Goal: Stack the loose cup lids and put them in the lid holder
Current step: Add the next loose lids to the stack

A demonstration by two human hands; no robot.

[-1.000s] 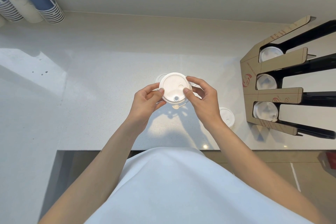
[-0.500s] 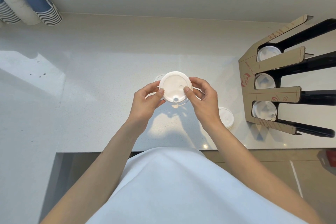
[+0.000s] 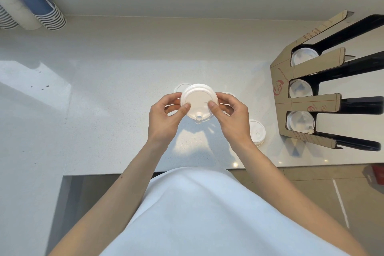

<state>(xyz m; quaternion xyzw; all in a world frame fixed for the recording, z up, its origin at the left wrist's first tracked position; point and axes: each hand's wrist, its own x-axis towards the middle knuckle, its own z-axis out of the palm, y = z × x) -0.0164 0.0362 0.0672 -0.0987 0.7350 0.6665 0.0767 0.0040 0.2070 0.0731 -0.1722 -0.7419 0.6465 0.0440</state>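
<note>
Both hands, left and right, grip a lid stack above the desk, thumbs on top. Another lid lies near the holder.

Two hands are in view, the left hand and the right hand, together holding one stack of lids; how many lids make up that stack cannot be told. Loose white lids lie on the tabletop: one lid is plain to see beside the right wrist, and two more, a far-left lid and a far-right lid, peep out behind the stack. One lid holder stands at the right with three slots, each showing lids. Three sleeves of paper cups lie at the top left.
</note>
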